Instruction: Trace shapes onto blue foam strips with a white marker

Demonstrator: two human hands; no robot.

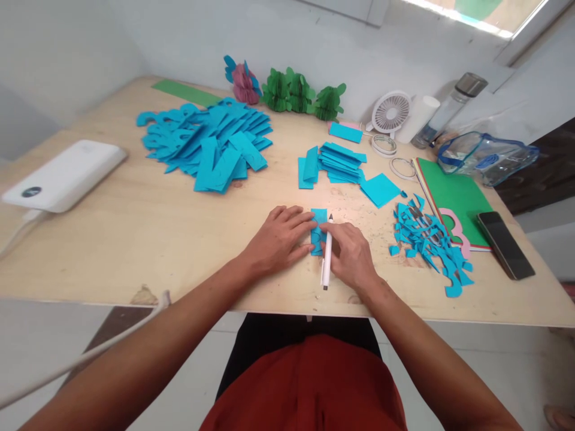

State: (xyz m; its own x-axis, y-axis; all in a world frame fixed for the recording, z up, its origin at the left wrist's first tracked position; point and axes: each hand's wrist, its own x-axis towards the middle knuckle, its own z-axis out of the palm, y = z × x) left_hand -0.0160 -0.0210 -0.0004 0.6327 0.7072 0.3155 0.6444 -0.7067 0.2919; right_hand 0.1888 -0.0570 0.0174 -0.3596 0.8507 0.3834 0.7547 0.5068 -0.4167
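Note:
A small folded blue paper strip lies on the wooden table near its front edge. My left hand rests flat on the table with its fingers stretched out, fingertips pressing the strip's left side. My right hand is closed round a white pen, whose tip touches the strip's right edge.
A big heap of cut blue pieces lies at the back left, folded blue strips at the back middle, blue scraps to the right. A white box stands left; green paper pad, phone, fan, tape rolls right.

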